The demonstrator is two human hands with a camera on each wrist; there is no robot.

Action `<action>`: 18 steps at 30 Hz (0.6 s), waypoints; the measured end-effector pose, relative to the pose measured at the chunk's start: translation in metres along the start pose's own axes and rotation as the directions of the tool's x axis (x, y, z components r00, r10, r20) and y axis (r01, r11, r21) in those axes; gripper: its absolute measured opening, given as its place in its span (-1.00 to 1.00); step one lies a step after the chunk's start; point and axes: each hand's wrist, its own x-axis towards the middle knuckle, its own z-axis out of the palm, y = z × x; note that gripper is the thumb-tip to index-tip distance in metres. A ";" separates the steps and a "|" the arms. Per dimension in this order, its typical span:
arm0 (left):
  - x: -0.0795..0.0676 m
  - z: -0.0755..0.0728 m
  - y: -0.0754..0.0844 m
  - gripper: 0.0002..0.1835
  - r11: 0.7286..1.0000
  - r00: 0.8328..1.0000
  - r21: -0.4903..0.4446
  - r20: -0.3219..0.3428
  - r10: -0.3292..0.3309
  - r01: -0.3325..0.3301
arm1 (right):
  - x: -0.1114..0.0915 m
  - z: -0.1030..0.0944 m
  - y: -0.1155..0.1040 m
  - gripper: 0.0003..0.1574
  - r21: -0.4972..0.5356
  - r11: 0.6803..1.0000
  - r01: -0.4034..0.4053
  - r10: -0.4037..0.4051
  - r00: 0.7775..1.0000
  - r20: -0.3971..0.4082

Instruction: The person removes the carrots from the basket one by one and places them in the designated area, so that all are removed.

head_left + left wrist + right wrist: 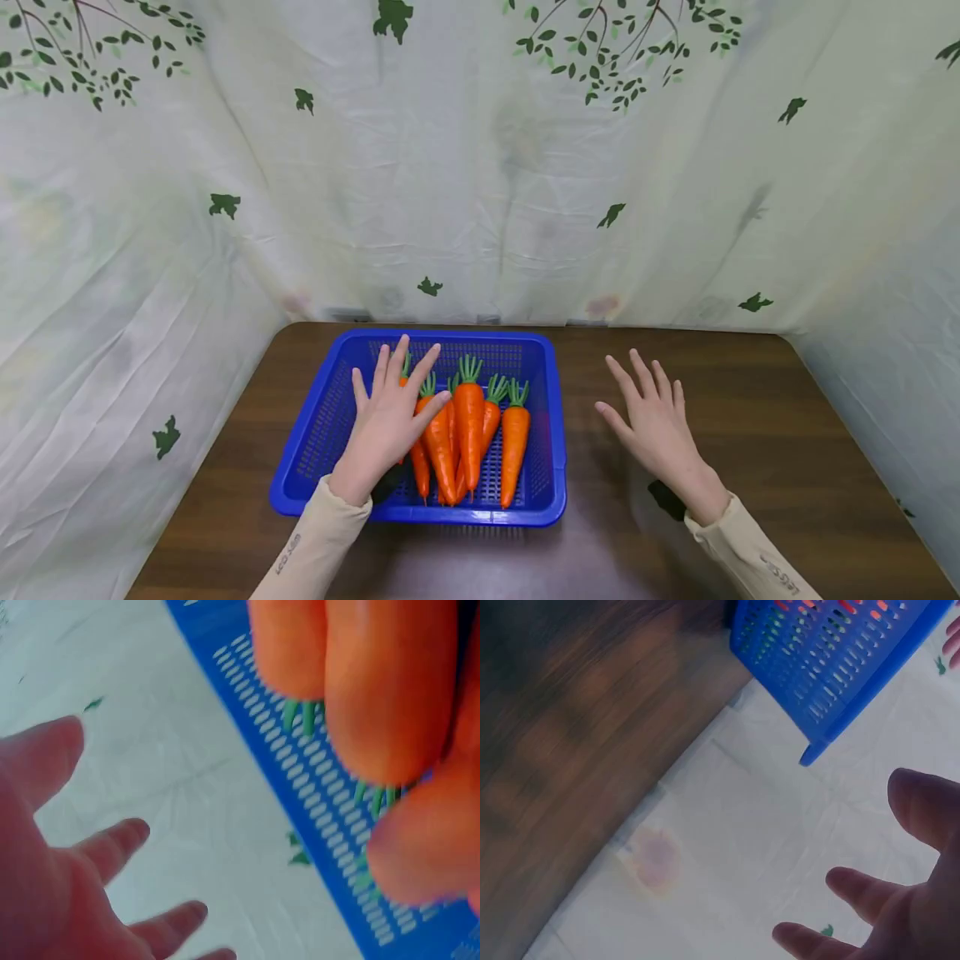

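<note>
Several orange carrots [468, 425] with short green tops lie side by side in a blue plastic basket [553, 375]. My left hand [386, 421] hovers over the basket's left part with its fingers spread, hiding some carrots beneath it. Close to the lens in the left wrist view are big, blurred carrots [386, 697], and the left hand [37, 847] stays apart from them. To the right of the basket, my right hand [660, 433] is held above the table, fingers extended, holding nothing. The right wrist view has the right hand [900, 907] well away from the basket's perforated side [817, 667].
The basket stands on a dark brown wooden table [750, 400], left of its middle. Behind and at both sides hangs a pale cloth [480, 183] printed with green leaves and branches. Dark straps are partly visible at both wrists.
</note>
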 end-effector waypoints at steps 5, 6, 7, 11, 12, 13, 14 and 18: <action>-0.009 -0.021 -0.015 -0.33 0.997 0.998 -0.071 -0.051 0.039 -0.042 | 0.001 0.000 0.000 -0.17 0.051 0.998 0.040 -0.039 0.999 -0.031; -0.011 -0.025 -0.020 -0.34 0.995 0.997 -0.088 -0.063 0.047 -0.053 | 0.001 0.000 0.000 -0.17 0.062 0.997 0.051 -0.048 0.998 -0.040; -0.014 -0.030 -0.024 -0.34 0.992 0.997 -0.110 -0.068 0.048 -0.056 | 0.001 0.000 0.000 -0.17 0.075 0.995 0.061 -0.058 0.997 -0.046; -0.023 -0.045 -0.044 -0.39 0.979 0.995 -0.195 -0.085 0.047 -0.063 | 0.000 0.001 -0.003 -0.17 0.152 0.984 0.091 -0.082 0.995 -0.065; -0.025 -0.048 -0.049 -0.40 0.976 0.995 -0.209 -0.089 0.045 -0.063 | 0.000 0.001 -0.004 -0.17 0.174 0.980 0.094 -0.084 0.994 -0.065; -0.028 -0.051 -0.055 -0.41 0.973 0.994 -0.221 -0.096 0.042 -0.063 | -0.001 0.001 -0.004 -0.18 0.200 0.975 0.093 -0.083 0.995 -0.062; -0.031 -0.053 -0.061 -0.42 0.971 0.993 -0.232 -0.108 0.041 -0.065 | -0.001 0.001 -0.005 -0.19 0.224 0.970 0.094 -0.083 0.995 -0.060; -0.044 -0.059 -0.085 -0.40 0.959 0.994 -0.282 -0.112 0.001 -0.033 | -0.002 0.002 -0.008 -0.20 0.299 0.947 0.120 -0.102 0.992 -0.074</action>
